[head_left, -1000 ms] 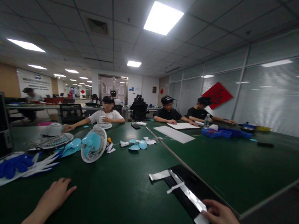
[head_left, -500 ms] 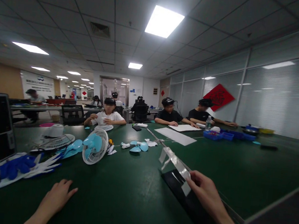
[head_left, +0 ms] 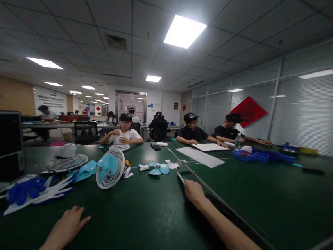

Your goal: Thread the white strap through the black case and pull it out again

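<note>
My left hand [head_left: 67, 225] lies on the green tabletop [head_left: 133, 220], its fingers relaxed and nothing in them. Farther out to the right, my right hand [head_left: 195, 193] is closed on a bent clear plastic stand [head_left: 181, 178]. Only a pale edge of the stand shows past my fingers; hand and forearm hide the rest. A dark flat item on the table is mostly covered by my right forearm. Blue-and-white work gloves [head_left: 34, 193] lie to the left, beyond my left hand.
A white fan grille with blue blades [head_left: 110, 168] stands mid-table, near a loose blue fan blade [head_left: 158, 168]. A metal strip [head_left: 221, 201] runs along the table at right. Blue bins [head_left: 244, 155], a water bottle [head_left: 238, 141] and seated people are farther back. A black cabinet [head_left: 1, 144] stands left.
My right hand has moved forward and left with the plastic stand, which has turned mostly out of sight. My left hand stays on the table. The view has shifted slightly.
</note>
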Demonstrator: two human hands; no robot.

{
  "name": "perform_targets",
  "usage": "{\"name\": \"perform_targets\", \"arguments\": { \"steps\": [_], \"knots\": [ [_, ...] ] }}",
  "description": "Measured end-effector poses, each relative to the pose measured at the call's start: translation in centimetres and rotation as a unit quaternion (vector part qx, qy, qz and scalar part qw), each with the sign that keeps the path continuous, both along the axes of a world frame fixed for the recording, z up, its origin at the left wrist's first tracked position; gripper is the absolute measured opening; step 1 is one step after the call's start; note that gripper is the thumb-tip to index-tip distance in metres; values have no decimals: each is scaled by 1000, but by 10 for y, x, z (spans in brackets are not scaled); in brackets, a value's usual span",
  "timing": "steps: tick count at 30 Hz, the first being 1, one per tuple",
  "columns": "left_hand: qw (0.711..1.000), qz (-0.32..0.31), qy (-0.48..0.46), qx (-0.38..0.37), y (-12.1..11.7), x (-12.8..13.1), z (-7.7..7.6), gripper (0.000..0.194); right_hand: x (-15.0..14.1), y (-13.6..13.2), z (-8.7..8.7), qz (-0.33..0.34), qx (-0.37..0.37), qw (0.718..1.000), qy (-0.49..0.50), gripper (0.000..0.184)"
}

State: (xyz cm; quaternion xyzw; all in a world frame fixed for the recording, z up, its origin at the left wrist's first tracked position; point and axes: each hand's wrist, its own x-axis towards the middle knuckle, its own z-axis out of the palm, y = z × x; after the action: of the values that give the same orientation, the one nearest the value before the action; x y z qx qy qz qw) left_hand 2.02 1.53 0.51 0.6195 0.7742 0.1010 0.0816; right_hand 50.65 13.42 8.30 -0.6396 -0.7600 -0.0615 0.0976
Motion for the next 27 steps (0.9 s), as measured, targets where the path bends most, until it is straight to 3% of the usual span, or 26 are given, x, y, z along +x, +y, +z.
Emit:
{"name": "perform_targets", "arguments": {
  "steps": [7,13,20,27],
  "knots": [
    [1000,1,-2,-9,-6,5,6,69,-1,-6,-12,27,0,999,23,22],
    [1000,4,-9,3,-5,3,2,67,50,-41,-5,30,25,998,52,28],
    [1000,5,2,5,4,-1,-7,70,122,-87,-9,-41,16,993,108,28],
    [1000,15,0,9,2,1,-3,67,135,-93,-19,-76,-1,988,133,22]
  ]
}}
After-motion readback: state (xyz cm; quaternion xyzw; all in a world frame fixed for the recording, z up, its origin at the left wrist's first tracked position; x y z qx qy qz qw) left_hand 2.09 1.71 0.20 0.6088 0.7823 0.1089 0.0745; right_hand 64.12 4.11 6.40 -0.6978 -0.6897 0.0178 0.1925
